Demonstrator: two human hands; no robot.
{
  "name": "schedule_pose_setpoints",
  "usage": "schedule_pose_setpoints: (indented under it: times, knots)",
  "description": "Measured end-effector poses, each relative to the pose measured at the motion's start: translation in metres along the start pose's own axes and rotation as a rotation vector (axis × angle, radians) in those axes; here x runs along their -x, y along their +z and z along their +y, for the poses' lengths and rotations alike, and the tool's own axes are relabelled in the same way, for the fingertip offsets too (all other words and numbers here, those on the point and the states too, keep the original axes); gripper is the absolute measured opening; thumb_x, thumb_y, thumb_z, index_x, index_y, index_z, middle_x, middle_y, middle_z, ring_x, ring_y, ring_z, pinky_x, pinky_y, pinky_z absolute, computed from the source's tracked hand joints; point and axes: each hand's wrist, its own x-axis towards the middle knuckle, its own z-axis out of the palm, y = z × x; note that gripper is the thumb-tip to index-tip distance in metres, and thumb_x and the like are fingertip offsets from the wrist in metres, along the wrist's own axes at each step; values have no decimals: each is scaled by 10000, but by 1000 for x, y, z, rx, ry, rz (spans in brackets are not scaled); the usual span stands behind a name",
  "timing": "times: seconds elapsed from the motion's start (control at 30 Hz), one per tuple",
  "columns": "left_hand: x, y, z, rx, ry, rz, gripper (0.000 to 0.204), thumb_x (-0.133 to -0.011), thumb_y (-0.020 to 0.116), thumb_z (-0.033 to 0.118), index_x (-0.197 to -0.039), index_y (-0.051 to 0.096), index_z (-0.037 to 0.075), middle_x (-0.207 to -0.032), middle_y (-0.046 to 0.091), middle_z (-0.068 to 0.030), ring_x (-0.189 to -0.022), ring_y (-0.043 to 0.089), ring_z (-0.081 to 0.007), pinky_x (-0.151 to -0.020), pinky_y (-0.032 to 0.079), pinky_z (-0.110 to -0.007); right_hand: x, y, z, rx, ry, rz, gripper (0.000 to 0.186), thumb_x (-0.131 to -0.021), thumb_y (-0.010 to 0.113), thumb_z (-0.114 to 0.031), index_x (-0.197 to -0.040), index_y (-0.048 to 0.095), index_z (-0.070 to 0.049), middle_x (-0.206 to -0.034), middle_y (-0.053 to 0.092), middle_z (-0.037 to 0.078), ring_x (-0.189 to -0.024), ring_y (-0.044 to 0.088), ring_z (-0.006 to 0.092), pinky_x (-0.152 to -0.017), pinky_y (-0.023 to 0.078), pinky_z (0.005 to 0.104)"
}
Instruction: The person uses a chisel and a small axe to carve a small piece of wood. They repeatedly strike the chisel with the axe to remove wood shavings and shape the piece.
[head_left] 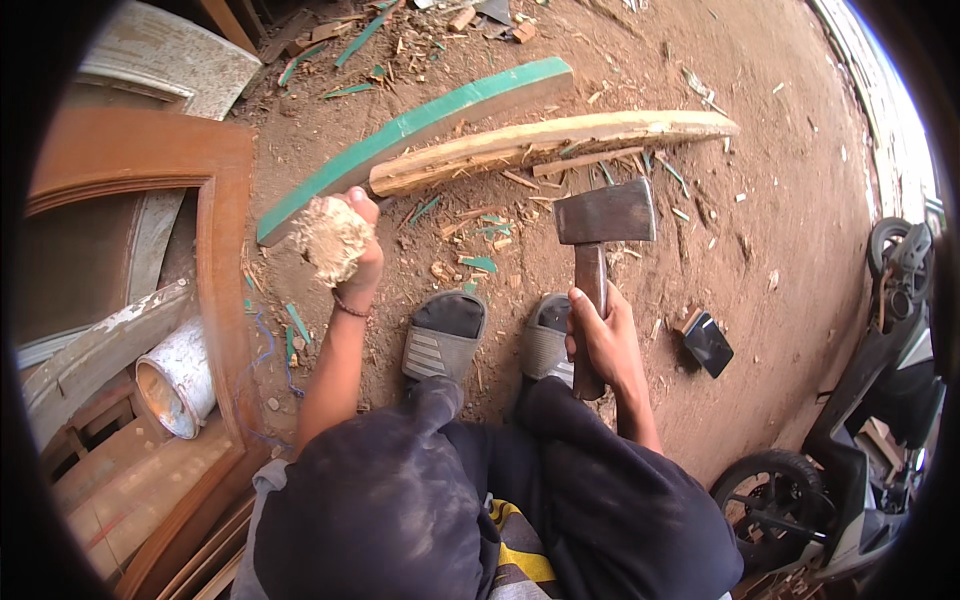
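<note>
Clasping frayed wood (328, 240) left of centre, probably to steady it, the left grip (368, 238) accompanies the right grip (610, 338), clamped mid-handle on the axe (605, 213), likely for control.

Bare brown earth (800, 180) makes up the floor here, littered with wood chips (479, 264). Over on the left I see a brown wooden frame (226, 230), a paint-smeared white bucket (190, 375) and, farther back, a worn pale panel (190, 55). A dark motorbike (905, 385) sits near right; bright daylight (915, 110) glares at the far right edge.
</note>
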Motion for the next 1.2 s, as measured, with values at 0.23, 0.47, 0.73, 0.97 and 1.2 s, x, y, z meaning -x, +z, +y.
schedule_pose_setpoints:
  times: [0.23,0.47,0.73,0.97,1.2]
  knots:
    - [-7,-6,9,167,-149,-107,393,-999,427,128,-639,274,96,-587,269,15,-553,274,-98,-520,238,-276,-10,-1,49,-99,234,-48,237,-959,564,-264,-992,500,-38,-684,544,30,-509,539,113,-451,445,279]
    - [-12,-9,2,245,-20,-209,358,-969,481,149,-639,367,74,-537,371,0,-485,334,-96,-463,254,-273,-19,-9,62,-201,297,-111,253,-967,553,-284,-1034,486,-49,-700,519,15,-512,511,105,-460,446,283]
    - [-2,-12,-11,382,-115,-144,308,-932,493,101,-659,352,78,-542,373,-6,-478,318,-94,-456,252,-264,-19,-6,63,-253,300,-97,244,-963,568,-283,-1011,477,-62,-673,521,21,-472,506,110,-422,431,272]
    - [-7,-3,0,359,-31,-221,340,-924,475,87,-631,303,86,-551,322,-6,-494,288,-104,-477,251,-267,-19,-9,64,-241,306,-111,248,-965,559,-283,-1028,474,-59,-683,519,19,-487,509,110,-432,437,277]
    - [-9,-15,-46,157,64,-283,188,-920,535,134,-762,515,34,-655,505,-34,-628,492,-169,-589,387,-326,-19,-10,57,-179,274,-100,267,-959,563,-289,-1029,487,-43,-699,532,23,-521,525,112,-458,452,289]
